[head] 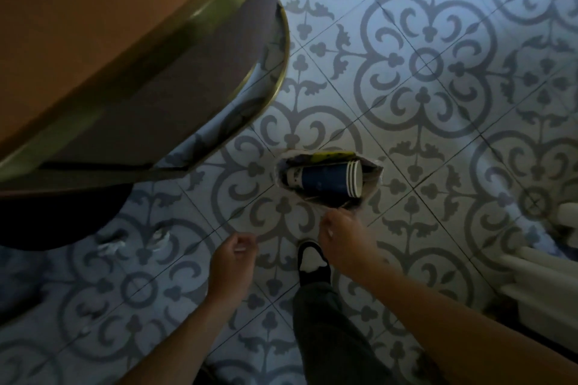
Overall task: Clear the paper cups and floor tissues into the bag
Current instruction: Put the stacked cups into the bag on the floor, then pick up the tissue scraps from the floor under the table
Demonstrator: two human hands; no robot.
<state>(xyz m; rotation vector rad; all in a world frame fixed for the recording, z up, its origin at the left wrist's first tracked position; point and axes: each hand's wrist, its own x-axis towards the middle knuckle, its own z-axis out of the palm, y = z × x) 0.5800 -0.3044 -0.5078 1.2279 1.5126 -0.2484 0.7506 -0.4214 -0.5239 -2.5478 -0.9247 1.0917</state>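
A clear plastic bag hangs open over the patterned floor, and my right hand grips its near edge. Inside it lies a stack of dark blue paper cups on their side, rims to the right, with something yellow behind them. My left hand hovers to the left of the bag with fingers loosely curled and nothing clearly in it. Two crumpled white tissues lie on the floor at the left, near the table's dark base.
A round brown table with a brass rim fills the upper left, its dark base below. My leg and black-and-white shoe stand between my hands. White furniture sits at the right edge.
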